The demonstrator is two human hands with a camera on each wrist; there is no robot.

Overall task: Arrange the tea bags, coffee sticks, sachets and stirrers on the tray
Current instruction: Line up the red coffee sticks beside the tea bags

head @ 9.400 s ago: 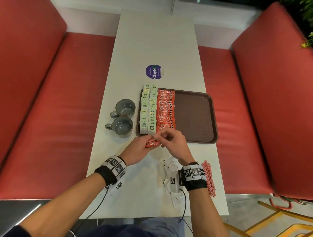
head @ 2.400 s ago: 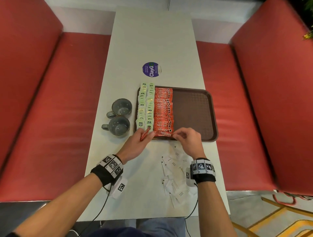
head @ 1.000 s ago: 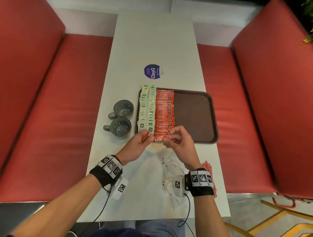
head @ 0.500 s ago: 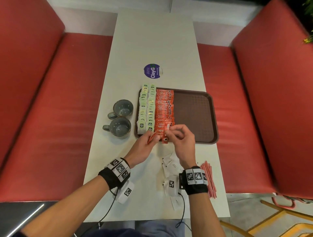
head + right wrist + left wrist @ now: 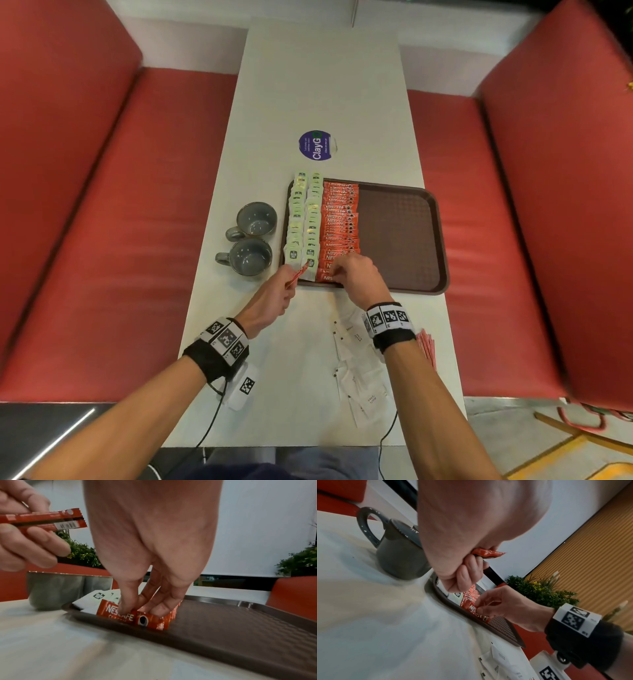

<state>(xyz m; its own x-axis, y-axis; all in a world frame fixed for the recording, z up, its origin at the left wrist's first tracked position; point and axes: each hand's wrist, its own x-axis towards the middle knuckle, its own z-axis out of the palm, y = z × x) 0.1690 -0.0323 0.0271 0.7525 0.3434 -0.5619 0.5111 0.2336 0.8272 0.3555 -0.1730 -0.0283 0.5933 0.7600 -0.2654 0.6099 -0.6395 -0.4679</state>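
Pressing, right hand: right hand [image 5: 356,274] has fingertips [image 5: 126,609] down on the nearest red coffee stick [image 5: 133,616], a flat glossy foil packet lying at the near-left corner of the tray; whether it pinches the stick or only presses it, I cannot tell.
Left hand: left hand [image 5: 274,298] pinches a second coffee stick [image 5: 298,274] between thumb and fingers, held just off the tray's near-left corner above the table.
Coffee row: red foil sticks [image 5: 339,222] overlapping in one straight column down the tray's left half.
Tea bags: pale green paper envelopes [image 5: 303,219], square, in two shingled columns along the tray's left edge.
Tray: brown plastic rectangle [image 5: 400,233], rounded corners, textured floor, right half bare.
Sachets: white paper packets [image 5: 356,373] loose near the table's near edge.
Stirrers: thin red-and-white bundle [image 5: 426,346] at the table's right edge.
Mugs: two grey glazed mugs [image 5: 251,240], just left of the tray.
Table: smooth white top [image 5: 322,85], round purple sticker [image 5: 317,144] beyond the tray.
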